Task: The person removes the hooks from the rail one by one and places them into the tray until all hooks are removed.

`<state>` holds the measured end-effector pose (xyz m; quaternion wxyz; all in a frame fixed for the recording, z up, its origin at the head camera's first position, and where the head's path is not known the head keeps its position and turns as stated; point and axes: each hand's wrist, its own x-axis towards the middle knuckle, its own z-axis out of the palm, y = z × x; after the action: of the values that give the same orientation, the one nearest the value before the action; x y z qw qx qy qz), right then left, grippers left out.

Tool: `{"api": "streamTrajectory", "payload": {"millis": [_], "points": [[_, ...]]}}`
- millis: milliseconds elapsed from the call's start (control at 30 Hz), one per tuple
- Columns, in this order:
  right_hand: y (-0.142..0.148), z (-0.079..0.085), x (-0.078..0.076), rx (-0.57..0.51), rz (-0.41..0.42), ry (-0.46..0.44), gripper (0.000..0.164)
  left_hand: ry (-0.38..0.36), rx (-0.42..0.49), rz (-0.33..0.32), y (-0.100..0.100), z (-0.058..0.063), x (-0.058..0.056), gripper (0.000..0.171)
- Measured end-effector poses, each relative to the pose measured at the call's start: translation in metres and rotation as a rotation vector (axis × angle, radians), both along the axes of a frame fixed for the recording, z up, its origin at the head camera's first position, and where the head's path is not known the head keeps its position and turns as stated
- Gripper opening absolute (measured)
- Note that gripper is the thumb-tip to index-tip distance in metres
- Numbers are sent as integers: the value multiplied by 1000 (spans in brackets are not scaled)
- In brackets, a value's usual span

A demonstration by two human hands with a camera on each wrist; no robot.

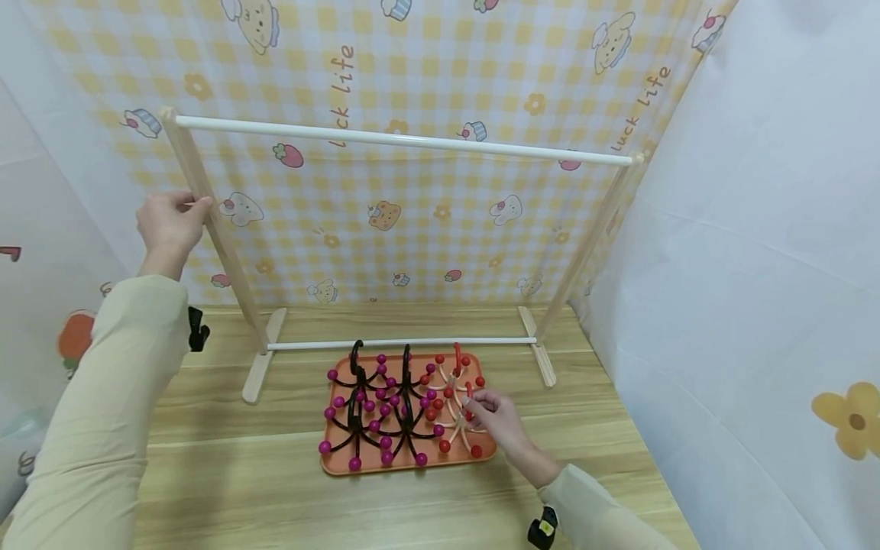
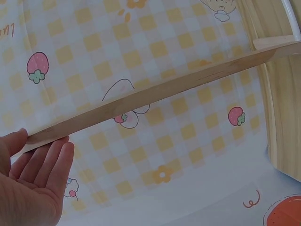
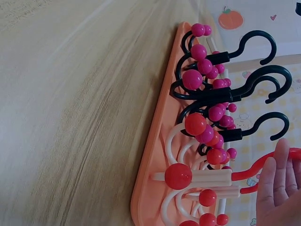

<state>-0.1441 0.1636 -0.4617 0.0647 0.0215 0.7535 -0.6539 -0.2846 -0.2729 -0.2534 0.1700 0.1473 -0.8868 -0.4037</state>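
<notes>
My left hand (image 1: 172, 225) pinches the left wooden post (image 1: 232, 267) of a rack, thumb on one side and fingers on the other, as the left wrist view shows. At the tray's right side, my right hand (image 1: 505, 428) holds the red hook (image 3: 249, 172) of the front cream hanger (image 3: 211, 177), which has curved arms tipped with red balls. This hanger is still among the others on the orange tray (image 3: 146, 188). Behind it lies a second cream hanger (image 1: 452, 380) with a red hook. Several black hangers (image 1: 354, 422) with magenta balls fill the tray's left and middle.
The rack's white top bar (image 1: 412, 141) spans above the tray, and a white lower bar (image 1: 309, 345) runs behind it. Its right post (image 1: 584, 256) stands on a wooden foot (image 1: 539, 355). A yellow checked cloth (image 1: 426, 252) hangs behind the wooden table (image 1: 241, 473).
</notes>
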Motion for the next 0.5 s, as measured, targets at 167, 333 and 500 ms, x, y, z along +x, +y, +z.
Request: {"api": "streamTrajectory", "payload": {"millis": [167,333,500], "points": [[3,-1,-1,46,6,-6,20,6,-4,3,1,-1,-1,52],[9,3,-4,128,32,-33,33,4,13,12,1,-1,-1,53],[18,8,-10,158,20,-23,35,24,46,30,3,-6,0,51]]}}
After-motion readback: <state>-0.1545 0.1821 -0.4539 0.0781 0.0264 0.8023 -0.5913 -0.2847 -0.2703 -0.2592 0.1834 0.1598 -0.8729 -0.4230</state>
